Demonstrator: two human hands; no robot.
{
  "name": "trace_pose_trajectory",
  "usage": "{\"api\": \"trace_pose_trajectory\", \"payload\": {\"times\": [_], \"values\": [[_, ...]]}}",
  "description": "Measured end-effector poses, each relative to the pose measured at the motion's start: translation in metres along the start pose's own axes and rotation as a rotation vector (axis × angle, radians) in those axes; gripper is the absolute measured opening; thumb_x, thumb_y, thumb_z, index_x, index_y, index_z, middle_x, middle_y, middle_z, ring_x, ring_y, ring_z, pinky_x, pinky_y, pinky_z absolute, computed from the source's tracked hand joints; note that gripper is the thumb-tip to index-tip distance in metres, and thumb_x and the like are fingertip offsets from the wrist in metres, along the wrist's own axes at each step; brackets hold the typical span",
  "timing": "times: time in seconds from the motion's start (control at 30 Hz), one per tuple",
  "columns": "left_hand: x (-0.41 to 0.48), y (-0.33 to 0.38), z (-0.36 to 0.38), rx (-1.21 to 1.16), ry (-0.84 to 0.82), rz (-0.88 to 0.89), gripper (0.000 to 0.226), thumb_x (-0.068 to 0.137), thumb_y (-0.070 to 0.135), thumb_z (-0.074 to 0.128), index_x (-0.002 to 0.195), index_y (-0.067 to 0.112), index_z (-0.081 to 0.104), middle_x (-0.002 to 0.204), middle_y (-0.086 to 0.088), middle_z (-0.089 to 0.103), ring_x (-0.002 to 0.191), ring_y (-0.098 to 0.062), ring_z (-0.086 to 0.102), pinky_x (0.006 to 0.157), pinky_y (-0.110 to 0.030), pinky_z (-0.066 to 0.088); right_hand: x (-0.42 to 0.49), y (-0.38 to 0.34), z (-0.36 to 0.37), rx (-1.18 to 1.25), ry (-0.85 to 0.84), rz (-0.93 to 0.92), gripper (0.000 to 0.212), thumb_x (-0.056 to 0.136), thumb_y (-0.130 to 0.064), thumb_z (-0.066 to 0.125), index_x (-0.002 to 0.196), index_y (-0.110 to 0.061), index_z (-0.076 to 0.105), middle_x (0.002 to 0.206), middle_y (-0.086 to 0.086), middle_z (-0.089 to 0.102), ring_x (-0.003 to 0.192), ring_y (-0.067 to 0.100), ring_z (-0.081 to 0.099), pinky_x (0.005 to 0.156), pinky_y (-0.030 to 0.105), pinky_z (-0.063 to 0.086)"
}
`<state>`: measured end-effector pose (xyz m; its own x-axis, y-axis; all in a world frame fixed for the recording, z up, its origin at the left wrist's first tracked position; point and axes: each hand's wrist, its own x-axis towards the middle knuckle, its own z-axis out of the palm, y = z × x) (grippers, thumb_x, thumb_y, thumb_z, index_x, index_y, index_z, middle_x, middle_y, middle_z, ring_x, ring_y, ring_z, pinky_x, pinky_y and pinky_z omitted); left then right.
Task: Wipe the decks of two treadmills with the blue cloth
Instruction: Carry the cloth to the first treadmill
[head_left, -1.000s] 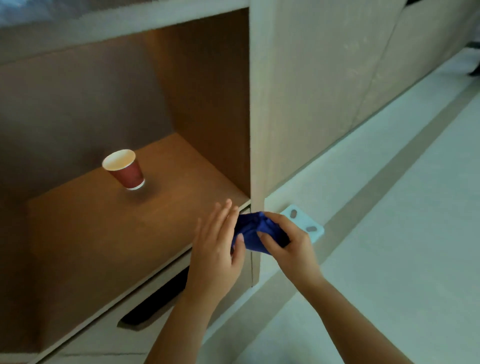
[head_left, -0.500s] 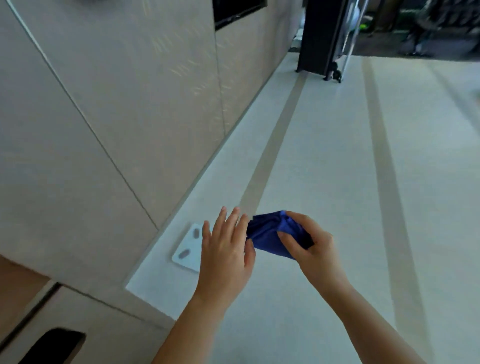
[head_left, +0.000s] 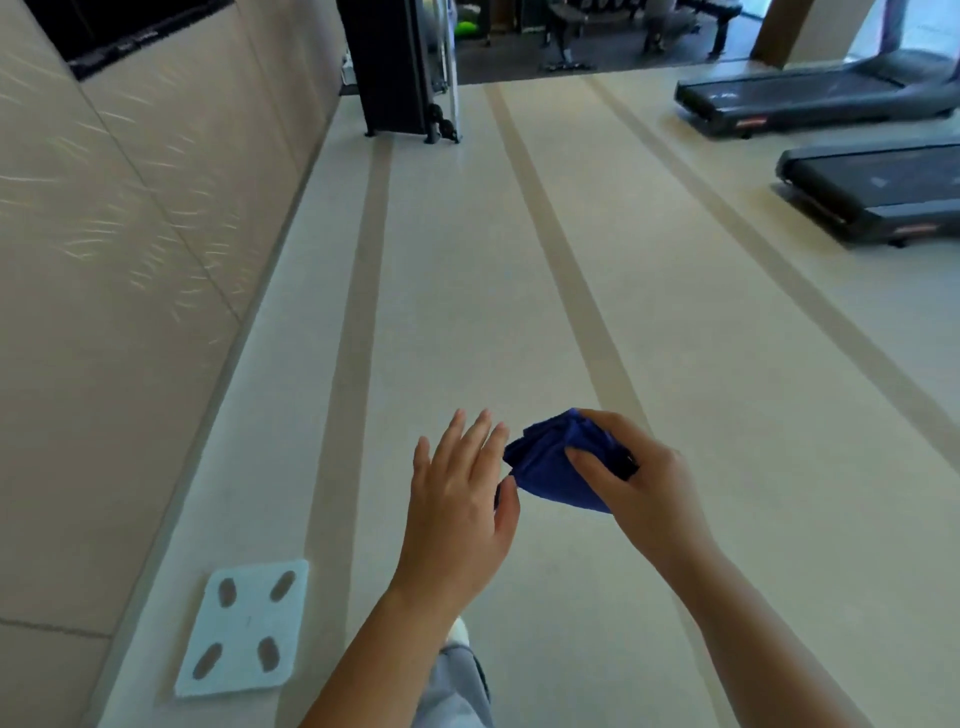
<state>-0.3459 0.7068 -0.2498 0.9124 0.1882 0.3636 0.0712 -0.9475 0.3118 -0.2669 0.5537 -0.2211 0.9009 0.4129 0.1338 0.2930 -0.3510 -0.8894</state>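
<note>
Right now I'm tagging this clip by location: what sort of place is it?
Probably a gym: a far black treadmill and a near black treadmill stand at the right, and a white square body scale lies by the beige panelled wall.

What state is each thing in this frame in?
blue cloth: bunched up, held above the floor.
right hand: grips the blue cloth.
left hand: open, fingers straight, beside the blue cloth.
near treadmill: unoccupied, well beyond both hands.
far treadmill: unoccupied, untouched.
white scale: flat on the floor by the wall.
</note>
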Motion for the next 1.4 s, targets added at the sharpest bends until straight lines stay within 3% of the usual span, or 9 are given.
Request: {"api": "trace_pose_trajectory", "payload": {"times": [0.27, 0.53, 0.73, 0.93, 1.4], "values": [[0.174, -0.035, 0.055, -0.097, -0.045, 0.199, 0.044, 0.090, 0.029, 0.036, 0.125, 0.009, 0.052, 0.133, -0.010, 0.053, 0.126, -0.031, 0.045, 0.100, -0.051, 0.023, 0.147, 0.022, -0.025, -0.072, 0.139, 0.080, 0.041, 0.085, -0.016, 0.064, 0.097, -0.054, 0.055, 0.094, -0.023, 0.065, 0.088, 0.000, 0.059, 0.075, 0.024, 0.050], [0.335, -0.041, 0.112, -0.184, -0.066, 0.314, 0.043, 0.090, 0.028, 0.036, 0.125, 0.008, 0.051, 0.134, -0.011, 0.052, 0.127, -0.032, 0.044, 0.100, -0.049, 0.022, 0.281, 0.046, -0.050, -0.101, 0.289, 0.107, 0.045, 0.085, -0.010, 0.064, 0.097, -0.052, 0.054, 0.097, -0.028, 0.063, 0.093, -0.005, 0.058, 0.077, 0.017, 0.047], [0.455, -0.014, 0.180, -0.267, -0.089, 0.404, 0.044, 0.088, 0.026, 0.037, 0.125, 0.008, 0.052, 0.133, -0.011, 0.053, 0.125, -0.032, 0.045, 0.098, -0.054, 0.030, 0.379, 0.095, -0.096, -0.091, 0.364, 0.151, 0.041, 0.085, -0.010, 0.064, 0.098, -0.048, 0.056, 0.094, -0.027, 0.062, 0.091, -0.007, 0.056, 0.069, 0.008, 0.044], [0.600, 0.039, 0.247, -0.280, -0.114, 0.458, 0.048, 0.090, 0.028, 0.034, 0.131, 0.008, 0.048, 0.139, -0.010, 0.046, 0.132, -0.029, 0.037, 0.104, -0.045, 0.017, 0.502, 0.147, -0.191, -0.116, 0.430, 0.118, 0.033, 0.085, -0.008, 0.064, 0.103, -0.036, 0.061, 0.092, -0.027, 0.060, 0.088, -0.013, 0.055, 0.069, 0.004, 0.042], [0.869, 0.075, 0.384, -0.237, -0.163, 0.400, 0.047, 0.087, 0.028, 0.036, 0.129, 0.009, 0.047, 0.137, -0.010, 0.049, 0.129, -0.030, 0.042, 0.101, -0.051, 0.028, 0.758, 0.260, -0.316, -0.082, 0.457, 0.217, 0.041, 0.086, -0.008, 0.062, 0.094, -0.048, 0.058, 0.093, -0.023, 0.064, 0.090, -0.005, 0.056, 0.070, 0.015, 0.044]]}}
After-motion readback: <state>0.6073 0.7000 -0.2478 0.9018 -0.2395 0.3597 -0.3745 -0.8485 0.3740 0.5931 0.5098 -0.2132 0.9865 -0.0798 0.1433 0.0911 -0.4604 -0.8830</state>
